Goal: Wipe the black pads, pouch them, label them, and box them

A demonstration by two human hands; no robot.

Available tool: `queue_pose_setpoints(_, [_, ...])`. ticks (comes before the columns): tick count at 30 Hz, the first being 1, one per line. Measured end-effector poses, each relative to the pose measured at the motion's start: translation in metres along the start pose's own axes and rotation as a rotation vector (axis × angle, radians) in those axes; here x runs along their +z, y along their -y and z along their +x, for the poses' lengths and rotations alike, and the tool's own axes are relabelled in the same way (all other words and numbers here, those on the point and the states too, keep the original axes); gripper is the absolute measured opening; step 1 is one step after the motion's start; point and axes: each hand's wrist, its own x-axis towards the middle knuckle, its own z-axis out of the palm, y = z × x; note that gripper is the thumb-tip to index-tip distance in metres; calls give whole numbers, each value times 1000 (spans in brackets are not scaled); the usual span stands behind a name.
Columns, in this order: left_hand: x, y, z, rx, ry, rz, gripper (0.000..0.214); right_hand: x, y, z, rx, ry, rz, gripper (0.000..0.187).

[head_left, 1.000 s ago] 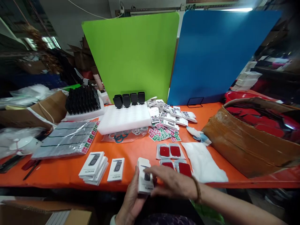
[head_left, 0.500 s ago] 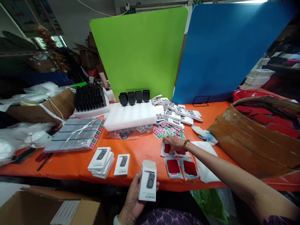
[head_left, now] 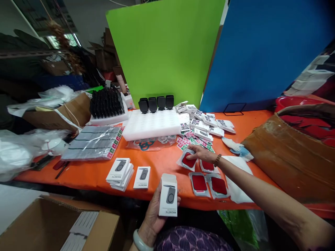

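In my left hand (head_left: 155, 209) is a white box (head_left: 168, 197) printed with MAGNETIC and a picture of a holder, its top flap up. My right hand (head_left: 201, 153) pinches a red pad in a clear-edged grey tray (head_left: 188, 160), tilted a little off the orange table. Beside it lie three more such packs: one (head_left: 208, 166) under my wrist, partly hidden, and two in front, a left one (head_left: 199, 182) and a right one (head_left: 218, 185). A single closed MAGNETIC box (head_left: 142, 177) lies left of my left hand, next to a small stack of them (head_left: 119, 170).
A white foam block (head_left: 151, 125) with black holders (head_left: 157, 103) stands at the back. Small white boxes (head_left: 205, 123) and coloured cards are heaped right of it. A brown carton (head_left: 277, 157) of red pieces bounds the right; an open carton (head_left: 31, 223) sits below left.
My right hand has lifted one red pad pack, tilting it up from the table. My left hand still holds the box. The whole view has shifted slightly.
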Motion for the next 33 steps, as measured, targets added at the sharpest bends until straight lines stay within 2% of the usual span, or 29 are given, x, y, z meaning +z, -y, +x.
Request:
queue_pose_setpoints(2, [-3,0,-1,19,17,-9,32,11,12,-6,21,-45,229,39])
queue_pose_setpoints(4, [-5,0,-3,66,19,-2,36,21,27,-15,53,-93,296,38])
queue_pose_setpoints(9, [-3,2,-11,226,-32,108,43,34,67,-39,78,-112,-141,29])
queue_pose_setpoints(13, [6,6,-17,276,-52,211,44,37,87,-50,64,-44,-206,32])
queue_pose_setpoints(18, [14,12,-23,192,-9,305,40,43,95,-53,9,-47,-289,31])
queue_pose_setpoints(24, [5,14,-17,36,58,272,43,53,99,-56,-81,5,-309,29])
queue_pose_setpoints(27, [0,16,-15,-92,115,249,48,51,100,-56,-129,42,-248,30])
queue_pose_setpoints(30, [-2,18,-14,-209,210,167,55,49,100,-54,-95,84,-105,33])
queue_pose_setpoints(33, [-2,18,-15,-198,220,73,58,54,100,-54,-71,53,-9,32])
